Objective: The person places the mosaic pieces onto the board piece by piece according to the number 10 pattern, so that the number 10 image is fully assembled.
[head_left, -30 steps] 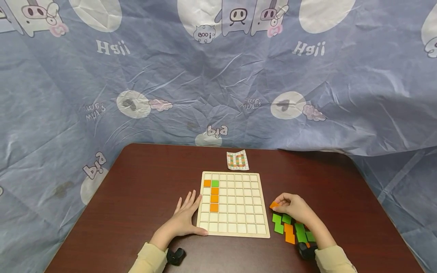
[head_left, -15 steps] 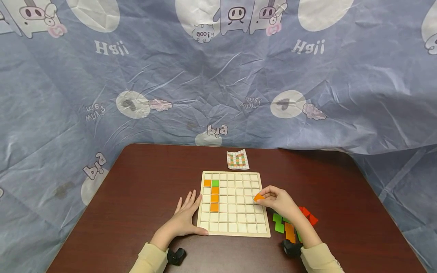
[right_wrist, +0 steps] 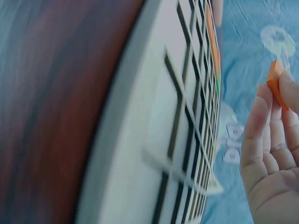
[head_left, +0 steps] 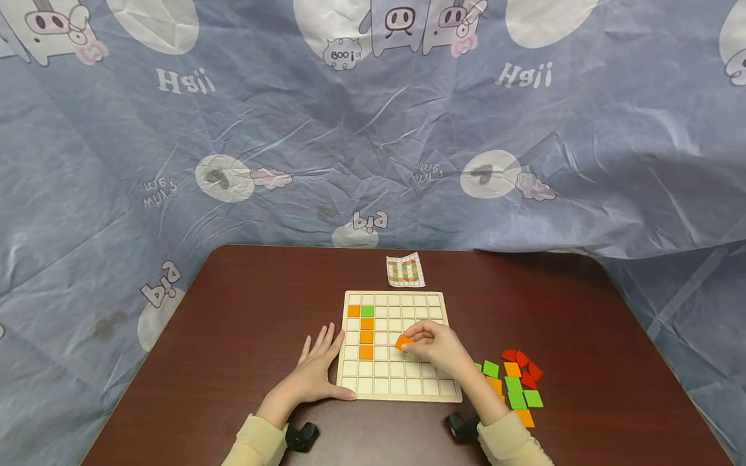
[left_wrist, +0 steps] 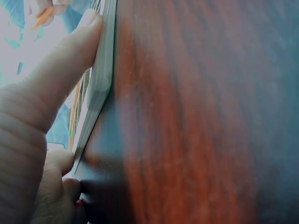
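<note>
A pale wooden grid board (head_left: 402,391) lies on the dark table. Several orange tiles (head_left: 366,337) and one green tile (head_left: 367,310) sit in cells of its two left columns. My left hand (head_left: 311,375) rests at the board's lower left, fingers spread along the left side and thumb on the near corner; in the left wrist view the thumb (left_wrist: 70,56) lies across the board's edge. Over the right half of the board, my right hand (head_left: 434,346) pinches an orange square tile (head_left: 403,342) between thumb and fingers. That tile (right_wrist: 275,84) appears tilted and raised above the board in the right wrist view.
Right of the board lie loose green tiles (head_left: 516,400), orange tiles (head_left: 524,417) and red rounded pieces (head_left: 527,378), partly behind the right forearm. A small printed pattern card (head_left: 405,270) lies beyond the board. A patterned blue cloth (head_left: 326,142) hangs behind the table.
My right hand has carried the orange tile leftward from beside the loose pieces to above the board. More of the loose pieces show now. My left hand has stayed in place.
</note>
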